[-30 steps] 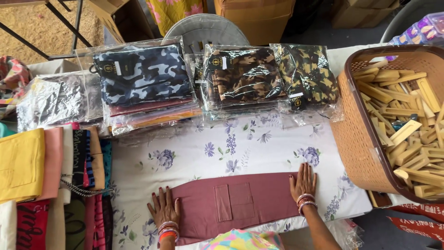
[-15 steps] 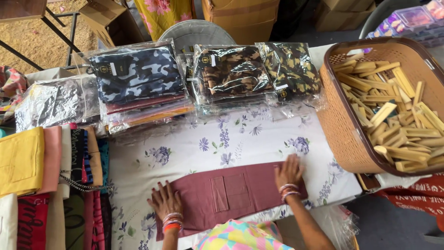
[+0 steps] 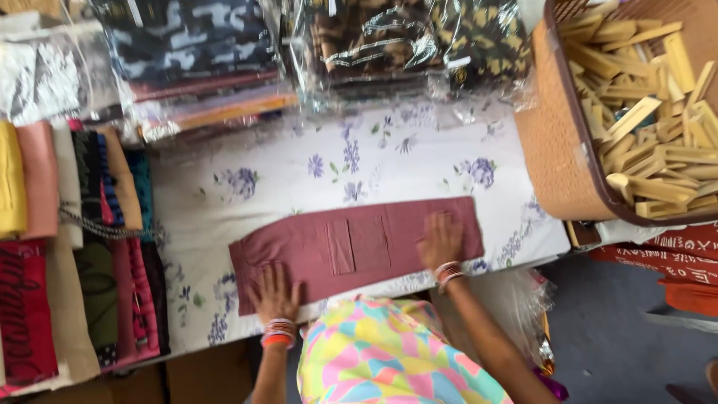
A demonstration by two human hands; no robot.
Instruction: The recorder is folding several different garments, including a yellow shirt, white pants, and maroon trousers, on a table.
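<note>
Maroon folded garment [image 3: 351, 247] with a patch pocket is lying flat along the near edge of the counter [image 3: 299, 179], which is wearing a white cloth printed with purple flowers. In the head view, the left hand [image 3: 277, 295] is pressing palm-down on the garment's near left part, fingers spread, its grip wide and holding nothing. The right hand [image 3: 441, 239] is lying flat on the garment just right of the pocket, fingers stretched out, its grip likewise wide and closing on nothing. Both wrists are carrying stacks of bangles. Beyond the garment, clear plastic packets of camouflage cloth [image 3: 329, 37] are sitting in piles along the far side of the counter. To the left, a row of folded fabrics [image 3: 75, 224] in yellow, pink, tan and dark colours is resting side by side. To the right, an orange plastic basket [image 3: 553, 164] is holding many pale wooden pieces [image 3: 651, 120], standing near the garment's right end but apart from it.
</note>
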